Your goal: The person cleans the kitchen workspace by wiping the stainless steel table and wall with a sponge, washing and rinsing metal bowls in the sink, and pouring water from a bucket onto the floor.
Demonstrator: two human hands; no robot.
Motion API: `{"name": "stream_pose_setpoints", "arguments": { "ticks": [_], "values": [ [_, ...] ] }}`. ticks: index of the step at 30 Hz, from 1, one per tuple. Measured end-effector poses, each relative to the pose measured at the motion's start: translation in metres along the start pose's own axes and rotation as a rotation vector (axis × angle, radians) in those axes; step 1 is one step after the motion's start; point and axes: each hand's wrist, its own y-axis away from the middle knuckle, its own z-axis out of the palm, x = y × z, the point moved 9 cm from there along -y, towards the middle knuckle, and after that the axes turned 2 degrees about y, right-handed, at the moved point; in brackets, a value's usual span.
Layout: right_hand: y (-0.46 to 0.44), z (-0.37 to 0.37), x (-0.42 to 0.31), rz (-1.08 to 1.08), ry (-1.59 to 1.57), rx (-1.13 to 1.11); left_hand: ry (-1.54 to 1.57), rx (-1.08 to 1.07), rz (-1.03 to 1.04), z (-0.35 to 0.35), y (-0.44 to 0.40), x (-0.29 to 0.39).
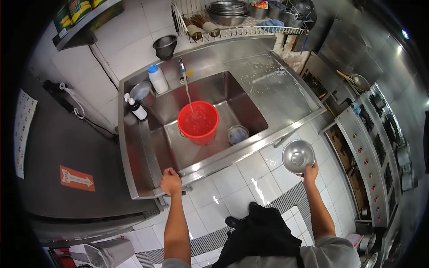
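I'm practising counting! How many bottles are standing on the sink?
2. The blue-topped bottle is left of the tap. The pump bottle is farther left and nearer the person, on the sink too. Another could be hidden behind things.

The bucket (203,139) is bright red; the sink (181,149) and bowl (292,154) are silver-grey. A white bottle (159,83) wears a blue cap (153,69). Dark stripes band the white floor tiles (228,181).

Stacked metal basins (227,18) sit in a white wire rack (243,31).
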Motion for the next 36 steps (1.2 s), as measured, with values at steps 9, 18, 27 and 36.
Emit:
{"name": "stream_pose_setpoints", "arguments": {
  "ticks": [9, 18, 27, 36],
  "values": [
    [-0.007, 0.358, -0.094, -0.914, 0.533, -0.531, 0.010, 0.062, -0.008, 0.004, -0.004, -0.001],
    [-0.067, 0.618, 0.099, -0.440, 1.041, -0.707, -0.045, -0.011, -0.094, 0.011, -0.014, -0.003],
    [-0.104, 0.612, 0.111, 0.234, 0.657, -1.218, 0.009, -0.057, -0.097, 0.008, -0.017, 0.014],
    [-0.204, 0.636, -0.084, 0.606, 0.078, -1.274, -0.137, -0.087, -0.181, 0.015, -0.012, -0.015]
  ]
}}
